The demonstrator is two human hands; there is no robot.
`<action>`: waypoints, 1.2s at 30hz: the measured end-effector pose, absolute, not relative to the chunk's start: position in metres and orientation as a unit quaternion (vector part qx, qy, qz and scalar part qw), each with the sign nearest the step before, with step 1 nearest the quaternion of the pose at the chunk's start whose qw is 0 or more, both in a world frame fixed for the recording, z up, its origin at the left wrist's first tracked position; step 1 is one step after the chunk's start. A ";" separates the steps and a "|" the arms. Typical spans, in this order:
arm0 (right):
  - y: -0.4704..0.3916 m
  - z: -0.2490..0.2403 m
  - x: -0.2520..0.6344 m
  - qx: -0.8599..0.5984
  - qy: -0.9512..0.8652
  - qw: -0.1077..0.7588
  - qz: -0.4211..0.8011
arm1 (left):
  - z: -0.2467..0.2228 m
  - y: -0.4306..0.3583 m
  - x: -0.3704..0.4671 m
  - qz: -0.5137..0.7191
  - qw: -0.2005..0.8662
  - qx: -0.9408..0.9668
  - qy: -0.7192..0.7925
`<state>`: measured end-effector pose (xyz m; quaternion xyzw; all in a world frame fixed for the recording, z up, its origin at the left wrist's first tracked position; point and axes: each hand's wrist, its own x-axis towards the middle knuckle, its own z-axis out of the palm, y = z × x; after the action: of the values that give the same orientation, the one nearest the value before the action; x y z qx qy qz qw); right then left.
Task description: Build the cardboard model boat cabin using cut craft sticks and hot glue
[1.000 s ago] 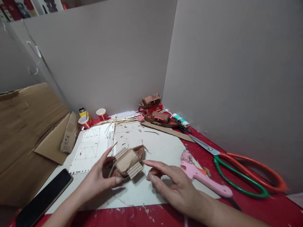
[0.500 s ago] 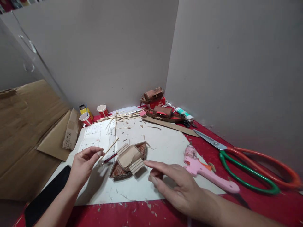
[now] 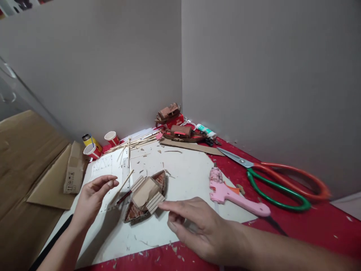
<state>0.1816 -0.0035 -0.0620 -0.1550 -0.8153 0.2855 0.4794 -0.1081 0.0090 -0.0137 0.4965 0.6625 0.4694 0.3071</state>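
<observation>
A small model boat (image 3: 135, 211) lies on the white sheet, with a plain cardboard cover (image 3: 145, 191) across its middle and a striped flap (image 3: 155, 203) on its near right side. My left hand (image 3: 98, 192) is raised left of the boat, thumb and forefinger slightly parted. Just beyond those fingertips a thin wooden stick (image 3: 125, 180) slants, its lower end blurred. At the striped flap's edge is the outstretched forefinger of my right hand (image 3: 194, 222); its thumb is apart below and the other fingers are curled, holding nothing visible.
To the right lie a pink glue gun (image 3: 239, 201) and big scissors (image 3: 248, 163). Two finished boats (image 3: 169, 113) stand at the back, near loose sticks (image 3: 135, 142). Paper cups (image 3: 112, 138) and cardboard (image 3: 28, 162) are at the left, with a dark flat object (image 3: 53, 242) by my left forearm.
The view has turned, shifting the scene leftward. The thin stick was at my left fingertips and now shows a small gap from them. My right forefinger remains by the striped flap.
</observation>
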 end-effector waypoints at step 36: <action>0.004 -0.075 0.182 -0.157 -0.871 0.421 0.196 | -0.065 0.154 -0.108 0.325 0.103 0.711 0.615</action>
<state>0.1821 0.0037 -0.0754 -0.1570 -0.8714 0.1964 0.4212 -0.1083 0.1543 -0.0652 0.7109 0.6149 0.3253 0.1033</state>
